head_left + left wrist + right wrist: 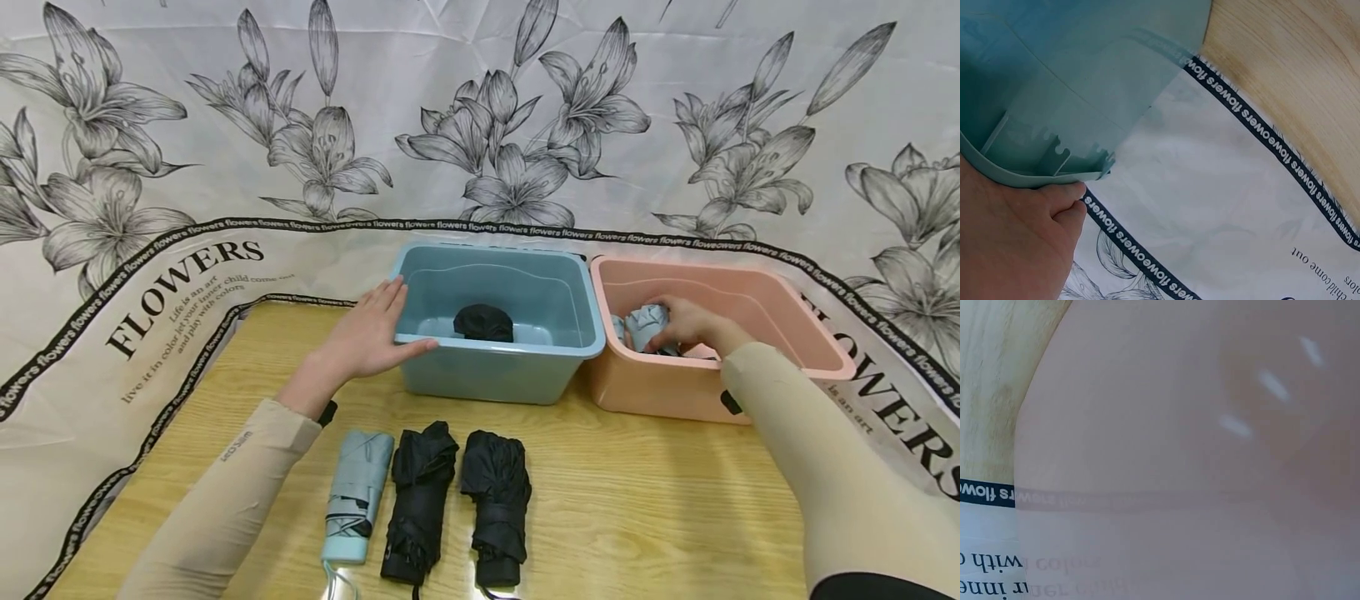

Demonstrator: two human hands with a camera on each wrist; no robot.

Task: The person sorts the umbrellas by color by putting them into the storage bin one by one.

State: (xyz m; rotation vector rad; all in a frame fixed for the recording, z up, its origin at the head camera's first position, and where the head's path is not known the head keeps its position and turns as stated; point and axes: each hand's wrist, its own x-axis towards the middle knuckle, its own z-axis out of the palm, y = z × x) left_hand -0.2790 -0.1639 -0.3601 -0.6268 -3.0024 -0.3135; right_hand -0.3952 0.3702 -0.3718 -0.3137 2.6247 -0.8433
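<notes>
My left hand [372, 331] lies on the left rim of the blue bin [495, 371], its fingers straight. In the left wrist view the fingers touch the outside of that rim. Reaching into the pink bin [667, 387], my right hand [693, 323] grips a light blue folded umbrella [647, 323]. Its lower part is hidden behind the front wall. In the right wrist view the pink bin's wall [1135, 450] fills most of the picture and hides the hand. A black bundle [483, 322] sits in the blue bin.
On the wooden table [637, 500] in front of the bins lie a light blue folded umbrella [358, 492] and two black folded umbrellas [420, 504], side by side. The bins stand rim to rim. Behind them hangs a white floral cloth [442, 200].
</notes>
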